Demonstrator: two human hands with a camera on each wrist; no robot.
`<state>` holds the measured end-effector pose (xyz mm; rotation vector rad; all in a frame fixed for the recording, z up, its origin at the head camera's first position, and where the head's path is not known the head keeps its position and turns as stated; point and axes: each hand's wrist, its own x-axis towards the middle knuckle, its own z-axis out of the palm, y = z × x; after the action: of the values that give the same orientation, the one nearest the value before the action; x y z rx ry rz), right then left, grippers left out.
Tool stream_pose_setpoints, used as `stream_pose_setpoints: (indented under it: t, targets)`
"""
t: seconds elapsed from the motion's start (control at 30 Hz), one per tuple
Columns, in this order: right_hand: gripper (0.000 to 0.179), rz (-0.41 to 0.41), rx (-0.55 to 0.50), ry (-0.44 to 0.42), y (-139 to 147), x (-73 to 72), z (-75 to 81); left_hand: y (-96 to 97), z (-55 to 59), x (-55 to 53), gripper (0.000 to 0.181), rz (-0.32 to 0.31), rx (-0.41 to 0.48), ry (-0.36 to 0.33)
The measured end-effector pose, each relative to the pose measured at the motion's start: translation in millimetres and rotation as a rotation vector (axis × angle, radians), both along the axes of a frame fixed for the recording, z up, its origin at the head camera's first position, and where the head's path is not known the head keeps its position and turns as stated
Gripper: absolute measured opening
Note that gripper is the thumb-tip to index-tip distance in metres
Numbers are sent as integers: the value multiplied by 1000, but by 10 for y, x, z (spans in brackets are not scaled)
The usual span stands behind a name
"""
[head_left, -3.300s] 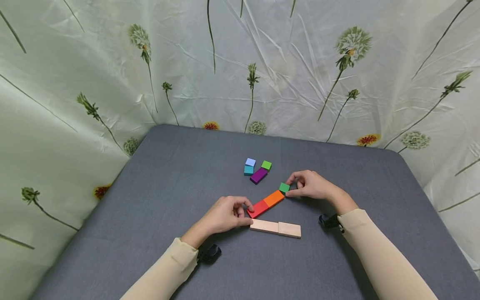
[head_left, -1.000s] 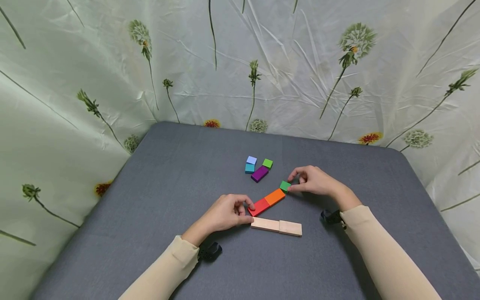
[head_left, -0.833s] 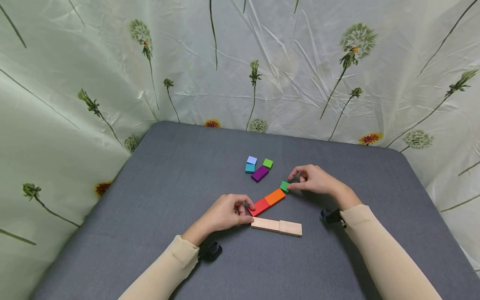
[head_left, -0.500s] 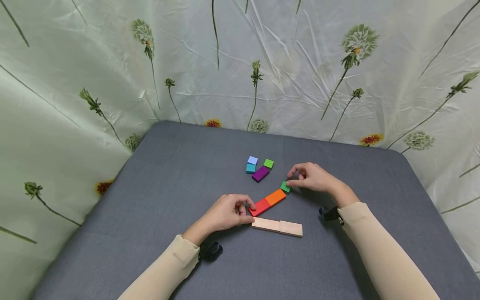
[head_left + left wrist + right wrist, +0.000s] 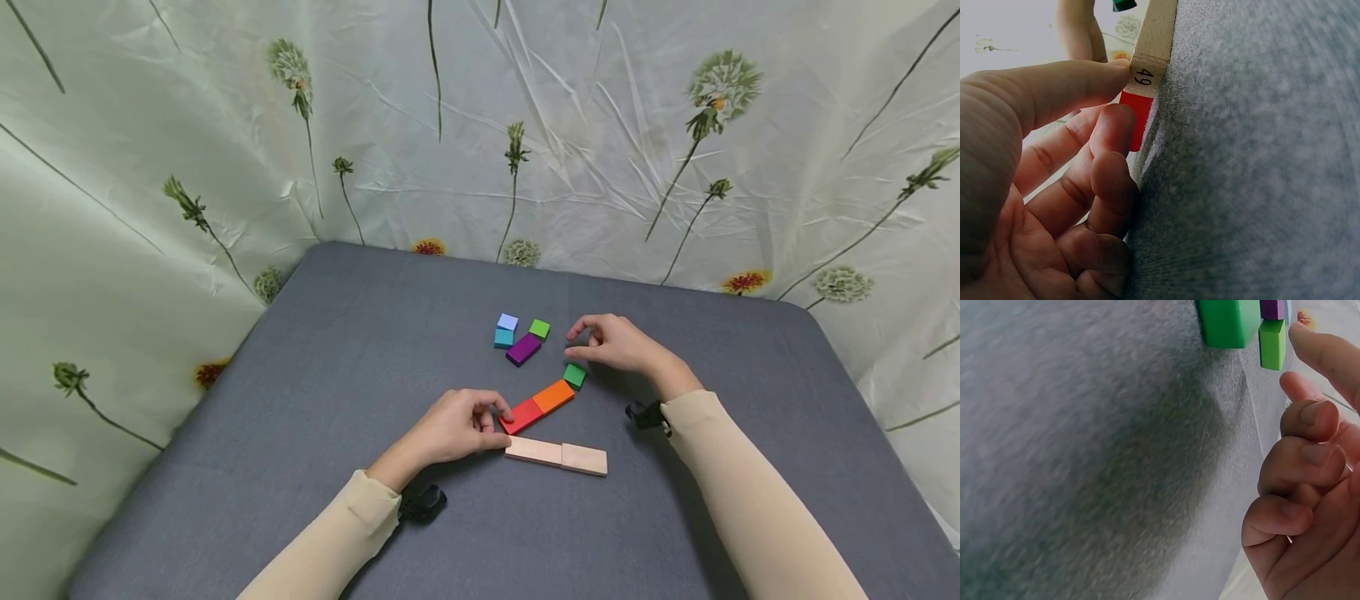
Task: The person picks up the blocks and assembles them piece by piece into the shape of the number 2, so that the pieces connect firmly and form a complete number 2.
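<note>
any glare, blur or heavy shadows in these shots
Head view: glare on the creased floral sheet, a dark shadow beside the right sleeve; left wrist view: the upper-left background is nearly washed out, but print on the wooden block is legible; right wrist view: a broad soft shadow crosses the blurry grey tabletop.

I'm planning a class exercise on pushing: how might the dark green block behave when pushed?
The dark green block would probably slide rather than roll, given its flat faces. It looks solid and straight-sided, so bending seems unlikely. The grey cloth looks woven, which may add drag.
</note>
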<state>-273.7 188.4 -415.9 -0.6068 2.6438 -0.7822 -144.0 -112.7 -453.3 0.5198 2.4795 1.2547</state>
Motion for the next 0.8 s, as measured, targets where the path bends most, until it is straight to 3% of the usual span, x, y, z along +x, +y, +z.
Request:
stream_pose_setpoints:
  t: [0.8]
  targets:
    - [46,-54,47,-1,-338,-203,-67,-3,9,2,21,1,-14,-4]
